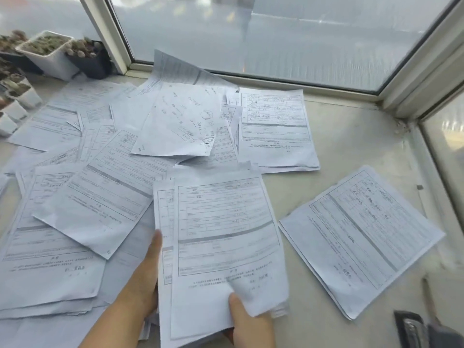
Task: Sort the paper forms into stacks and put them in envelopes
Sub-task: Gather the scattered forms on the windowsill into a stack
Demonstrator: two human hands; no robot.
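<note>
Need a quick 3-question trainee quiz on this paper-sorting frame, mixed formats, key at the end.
1. True or false: both hands grip the same bundle of forms.
2. Which stack lies askew: A) the far stack by the window, B) the right stack?
3. What stands at the far left?

Key: 1. True: left hand on its left edge, right hand at its bottom. 2. B. 3. Small plant pots.

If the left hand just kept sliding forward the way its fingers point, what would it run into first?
Probably the loose tilted form overlapping the messy pile just ahead of the left hand, which now grips the held bundle; depth is hard to judge.
</note>
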